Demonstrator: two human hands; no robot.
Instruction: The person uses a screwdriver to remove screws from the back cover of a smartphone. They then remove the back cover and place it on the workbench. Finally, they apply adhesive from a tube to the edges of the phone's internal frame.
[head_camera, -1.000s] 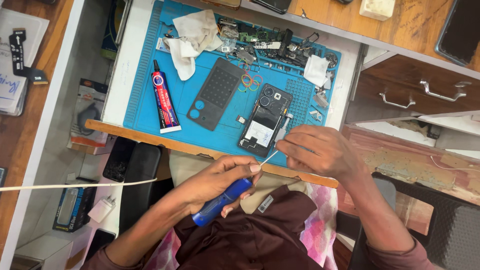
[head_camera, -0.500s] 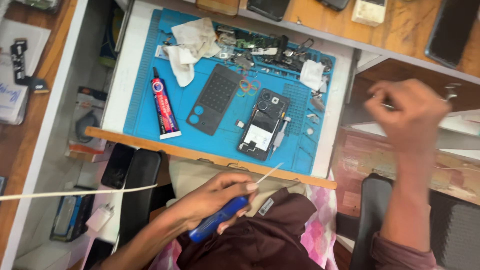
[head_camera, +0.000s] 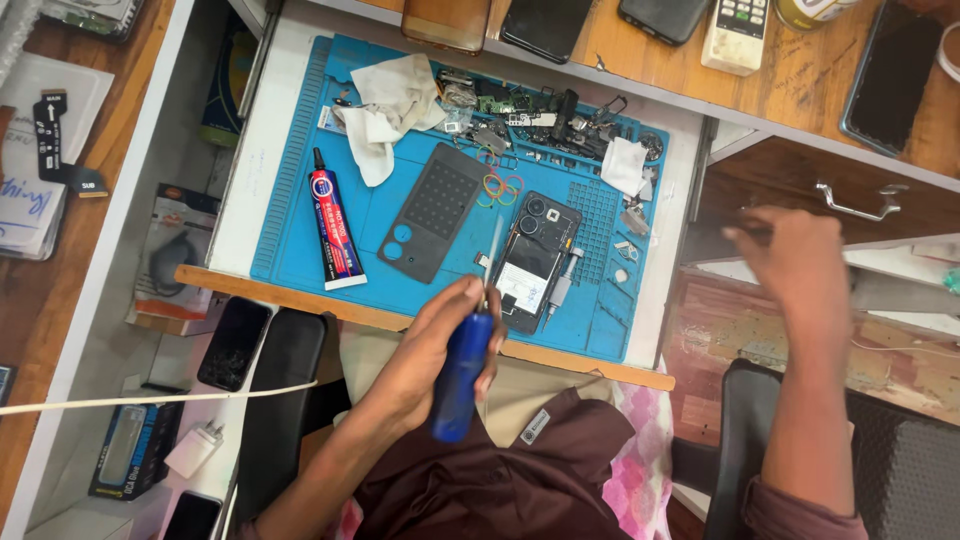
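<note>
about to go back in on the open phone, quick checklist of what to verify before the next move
1. Grip on blue screwdriver: left hand closed round the handle, ok.
2. Tip seated in a screw: tip blurred over the opened phone, cannot tell.
3. Phone steadied: right hand off to the side, not ok.
4. Phone flat on blue mat: ok.
5. Glue tube clear of the phone: ok.

**Counts on the blue mat**

One opened phone (head_camera: 532, 263), one dark back cover (head_camera: 432, 212), one glue tube (head_camera: 334, 225), one blue screwdriver (head_camera: 462, 375) and two white cloths (head_camera: 385, 110) (head_camera: 626, 165) are showing; three phones (head_camera: 546, 25) are lying on the desk (head_camera: 640, 70).
</note>
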